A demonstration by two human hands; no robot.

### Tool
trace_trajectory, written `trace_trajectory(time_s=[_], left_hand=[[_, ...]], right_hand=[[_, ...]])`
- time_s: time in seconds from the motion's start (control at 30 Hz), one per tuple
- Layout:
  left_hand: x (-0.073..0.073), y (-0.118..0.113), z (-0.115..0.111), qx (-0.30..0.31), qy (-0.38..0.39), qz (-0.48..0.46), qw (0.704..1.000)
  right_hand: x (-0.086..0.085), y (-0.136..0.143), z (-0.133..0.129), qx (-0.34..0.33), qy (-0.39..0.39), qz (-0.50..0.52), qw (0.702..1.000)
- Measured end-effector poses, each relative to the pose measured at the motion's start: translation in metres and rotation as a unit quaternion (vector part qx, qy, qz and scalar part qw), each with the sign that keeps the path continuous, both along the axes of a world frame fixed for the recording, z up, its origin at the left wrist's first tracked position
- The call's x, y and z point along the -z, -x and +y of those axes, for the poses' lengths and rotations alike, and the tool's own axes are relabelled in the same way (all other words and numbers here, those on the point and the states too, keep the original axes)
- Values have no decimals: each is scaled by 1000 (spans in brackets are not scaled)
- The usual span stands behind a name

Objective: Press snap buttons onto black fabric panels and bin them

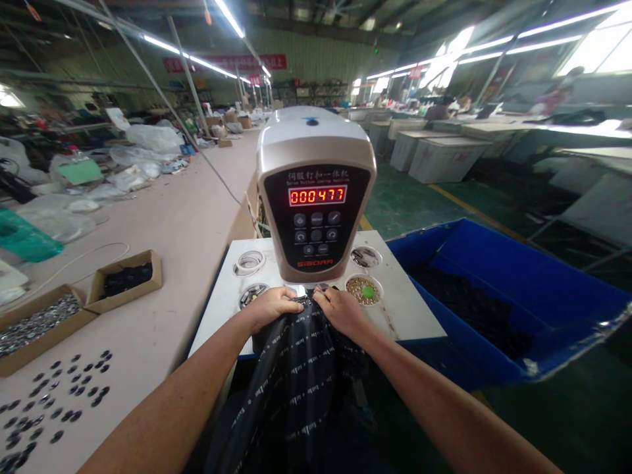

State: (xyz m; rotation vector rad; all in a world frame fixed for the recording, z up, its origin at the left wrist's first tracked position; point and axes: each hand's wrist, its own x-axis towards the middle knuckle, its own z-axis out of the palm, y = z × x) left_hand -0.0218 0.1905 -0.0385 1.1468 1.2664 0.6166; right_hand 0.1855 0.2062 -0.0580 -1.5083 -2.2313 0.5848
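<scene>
Both my hands are at the foot of a button-fastening machine (316, 151), whose red display reads 000477. My left hand (271, 308) pinches the edge of a black garment (306, 368) printed with white lettering. On the other side of the machine's head, my right hand (343, 308) grips the same edge, fingers closed on the fabric. The cloth hangs down from the machine toward me. What lies under the machine's head between my fingers is too small to make out.
Round cups with small brass parts (364, 289) are set into the white machine table (409, 316). A blue bin (557, 303) with dark fabric stands at right. On the left bench (197, 217) are cardboard boxes (126, 275) of parts and scattered dark discs (74, 388).
</scene>
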Motion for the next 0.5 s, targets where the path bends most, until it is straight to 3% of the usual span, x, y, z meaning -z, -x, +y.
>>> trace_trajectory(time_s=[0.5], left_hand=[[3, 2, 0, 1, 2, 11, 1000]], right_hand=[[4, -2, 3, 8, -5, -30, 1000]])
